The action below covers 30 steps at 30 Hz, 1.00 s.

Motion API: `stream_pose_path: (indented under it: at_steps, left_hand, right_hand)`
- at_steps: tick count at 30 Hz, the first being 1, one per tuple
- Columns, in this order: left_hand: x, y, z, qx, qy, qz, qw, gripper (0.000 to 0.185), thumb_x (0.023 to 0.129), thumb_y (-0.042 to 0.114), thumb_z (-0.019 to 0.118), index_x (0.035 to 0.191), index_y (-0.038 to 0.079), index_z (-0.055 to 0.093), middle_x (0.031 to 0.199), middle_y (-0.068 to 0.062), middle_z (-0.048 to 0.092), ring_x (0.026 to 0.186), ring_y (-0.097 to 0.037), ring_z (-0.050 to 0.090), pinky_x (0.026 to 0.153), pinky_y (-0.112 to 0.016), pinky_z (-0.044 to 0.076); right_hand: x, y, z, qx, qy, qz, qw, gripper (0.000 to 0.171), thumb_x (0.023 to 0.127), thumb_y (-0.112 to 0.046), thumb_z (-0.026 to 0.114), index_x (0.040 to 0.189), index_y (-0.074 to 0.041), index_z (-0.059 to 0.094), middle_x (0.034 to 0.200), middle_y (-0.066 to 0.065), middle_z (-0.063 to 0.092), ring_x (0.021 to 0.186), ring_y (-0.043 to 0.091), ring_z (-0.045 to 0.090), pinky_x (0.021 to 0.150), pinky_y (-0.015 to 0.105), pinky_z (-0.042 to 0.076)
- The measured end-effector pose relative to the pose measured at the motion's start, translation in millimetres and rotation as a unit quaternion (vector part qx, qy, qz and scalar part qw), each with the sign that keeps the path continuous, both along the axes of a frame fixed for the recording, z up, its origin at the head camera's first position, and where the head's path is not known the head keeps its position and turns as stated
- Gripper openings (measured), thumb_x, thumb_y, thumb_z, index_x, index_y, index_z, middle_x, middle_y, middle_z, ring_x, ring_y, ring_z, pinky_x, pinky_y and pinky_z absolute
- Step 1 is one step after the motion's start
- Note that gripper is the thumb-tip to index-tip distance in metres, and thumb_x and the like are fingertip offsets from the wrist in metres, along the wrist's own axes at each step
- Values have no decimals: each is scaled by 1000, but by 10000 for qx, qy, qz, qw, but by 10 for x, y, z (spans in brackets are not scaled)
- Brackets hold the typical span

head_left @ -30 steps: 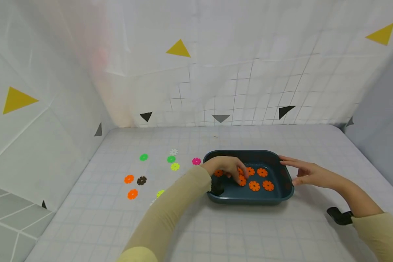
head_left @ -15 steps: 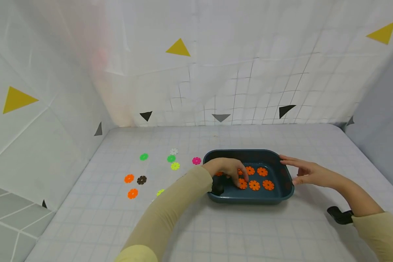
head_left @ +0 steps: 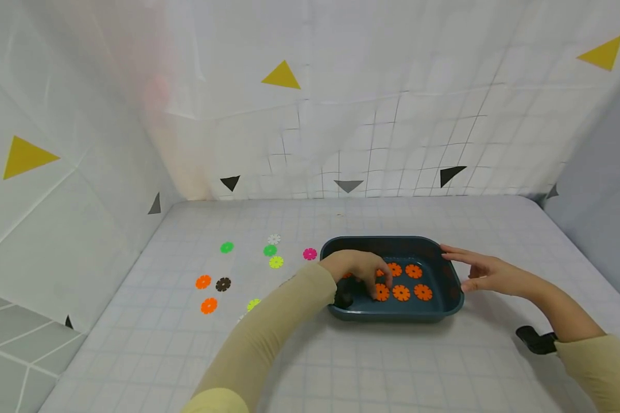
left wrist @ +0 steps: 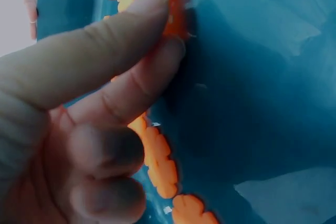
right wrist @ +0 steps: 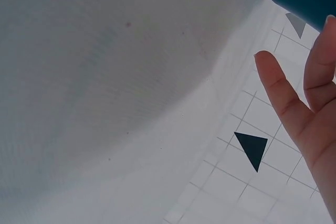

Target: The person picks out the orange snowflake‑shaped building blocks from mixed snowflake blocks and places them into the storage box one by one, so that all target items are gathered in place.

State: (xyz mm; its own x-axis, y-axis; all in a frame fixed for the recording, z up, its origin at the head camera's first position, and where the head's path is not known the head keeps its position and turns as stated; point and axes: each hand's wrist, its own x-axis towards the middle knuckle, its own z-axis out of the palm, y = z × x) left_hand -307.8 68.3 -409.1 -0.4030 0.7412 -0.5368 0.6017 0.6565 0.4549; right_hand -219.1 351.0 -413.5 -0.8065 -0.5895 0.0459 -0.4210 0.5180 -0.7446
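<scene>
**One orange disc pinched inside the blue tray**

One orange snowflake disc [left wrist: 176, 11] sits between the thumb and forefinger of the left hand [head_left: 359, 267], low over the floor of the dark blue tray [head_left: 392, 314] near its left end. Several more orange discs [head_left: 408, 281] lie flat on the tray floor beside it (two loose rows in the head view). The right hand [head_left: 483, 272] rests against the tray's right rim, fingers straight and slightly spread. On the white gridded table [head_left: 341, 367], left of the tray, lie scattered discs: pink [head_left: 310, 253], green [head_left: 227, 248], yellow-green [head_left: 276, 263], white [head_left: 274, 238], dark brown [head_left: 223, 284] and two orange [head_left: 204, 281].
</scene>
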Motion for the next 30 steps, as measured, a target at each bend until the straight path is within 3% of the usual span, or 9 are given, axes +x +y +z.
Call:
stream_pose_path:
  at_steps: [5,15,25,30]
  left_hand:
    - [15,-10,18,-31,153,-66,9999,26,79,18,72,100,25,60,100,5,51,75,-12,49,61,-22,45]
    - [-5,25,-19,-83,258,-189,9995,25,79,17,72,98,25,59,102,4,50,76,-13,47,59,-22,44]
    - [9,62,-15,-165,603,-377,9973,25,78,21,73,98,26,59,105,5,50,86,-14,47,67,-22,42]
    - [14,34,-2,-86,500,-335,9981,27,78,21,73,101,25,58,106,5,49,80,-13,48,63,-21,44]
  right_hand:
    - [10,-16,20,48,-50,-61,10000,59,84,-4,61,135,6,34,137,-39,18,68,14,46,55,26,40]
    - [25,-25,42,38,7,-1,10000,59,84,-4,61,135,6,34,138,-38,18,68,14,47,56,25,41]
    - [13,-5,24,30,17,13,10000,59,84,-4,61,136,6,34,138,-38,18,67,13,47,56,25,41]
    - [7,-3,14,44,42,-18,10000,59,84,-4,62,135,6,34,137,-39,19,67,14,47,55,25,40]
